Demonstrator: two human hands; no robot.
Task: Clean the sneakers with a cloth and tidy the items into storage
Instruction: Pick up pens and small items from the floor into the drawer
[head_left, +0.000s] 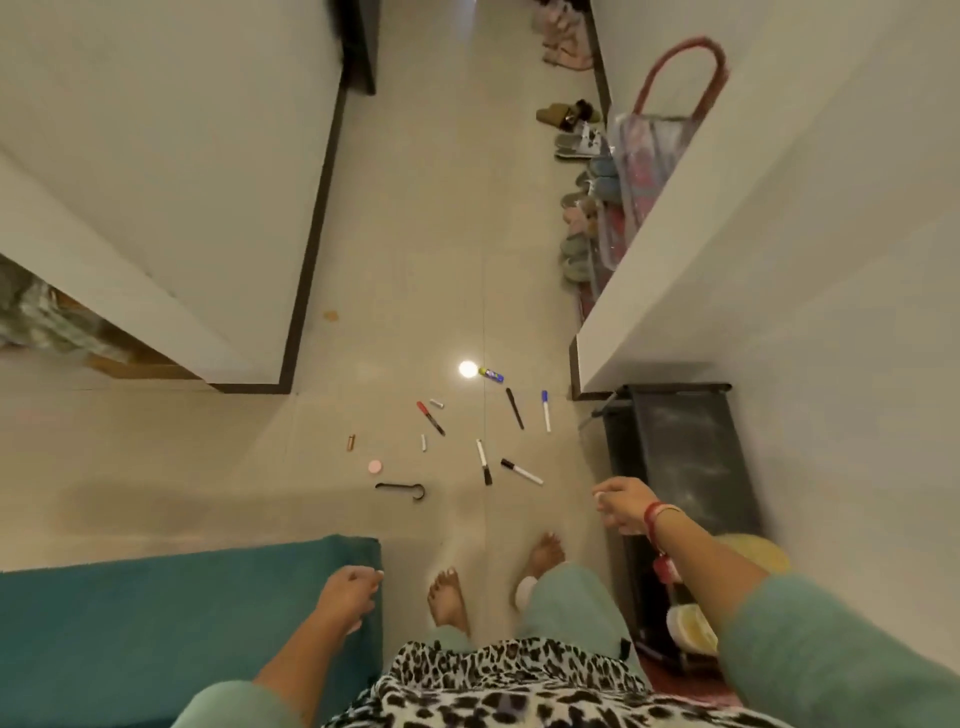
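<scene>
Ahead, markers (430, 417) and a black hook (400, 487) litter the floor (415, 260).

2 bare feet (448, 597) on a pale tiled floor (415, 260), markers (430, 417) scattered ahead near a pink disc (375, 466) and a black hook (402, 488), left hand (349, 592) loosely curled over a teal cushion (156, 623), right hand (621, 506) blurred beside a black rack (680, 452), shoes (579, 234) lining the right wall.

Teal couch (156, 613) at the floor's (415, 260) lower-left corner; black rack (685, 467) along its right edge; red-handled bag (654, 156) farther up.
</scene>
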